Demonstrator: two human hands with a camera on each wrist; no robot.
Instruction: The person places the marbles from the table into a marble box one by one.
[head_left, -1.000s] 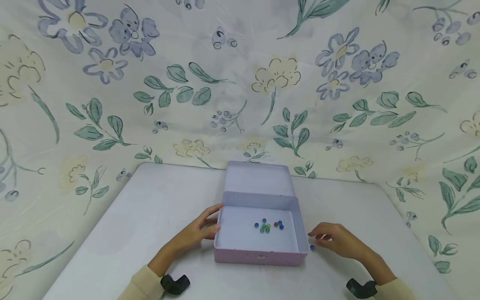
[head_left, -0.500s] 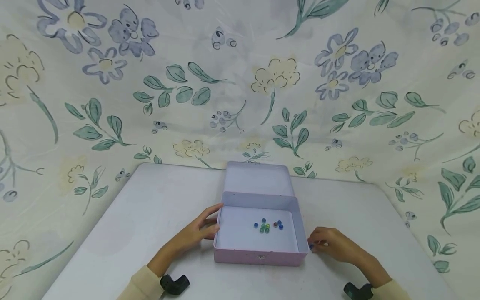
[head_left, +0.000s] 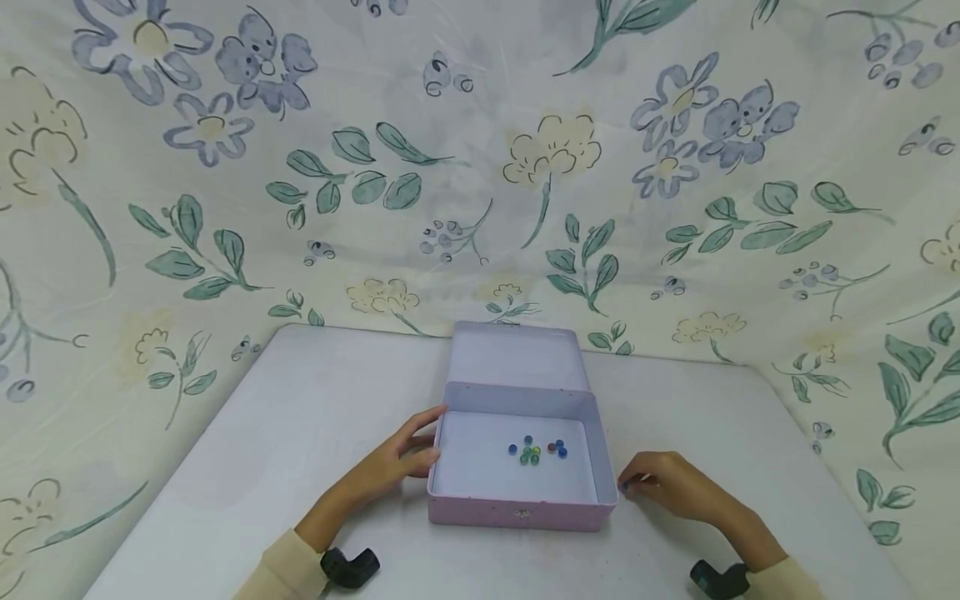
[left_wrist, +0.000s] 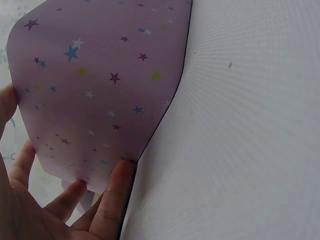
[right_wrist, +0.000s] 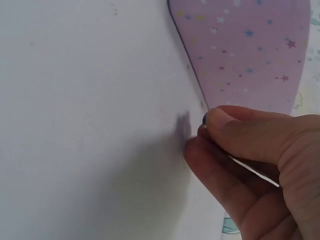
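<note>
A pink-and-lilac box [head_left: 487, 512] stands with its lid [head_left: 517, 357] tipped back. On the box floor lie several glass marbles, among them a blue marble [head_left: 513, 449] and a green marble [head_left: 524, 459]. My left hand [head_left: 386, 462] rests its spread fingertips against the star-printed left wall; in the left wrist view a fingertip [left_wrist: 121, 175] presses low by the table. Just outside the box's right wall, my right hand [head_left: 671, 483] pinches a dark blue marble [right_wrist: 205, 119] between thumb and fingers. Most of that marble is hidden by the fingertips.
The box sits on a white table [head_left: 337, 375], whose far edge meets a floral-printed cloth backdrop [head_left: 480, 167]. Dark devices are strapped at both wrists, one at the left wrist [head_left: 350, 568] and one at the right wrist [head_left: 720, 579].
My right hand has come down to the blue marble lying beside the box and now pinches it. The left hand, the box and the marbles inside stay where they were.
</note>
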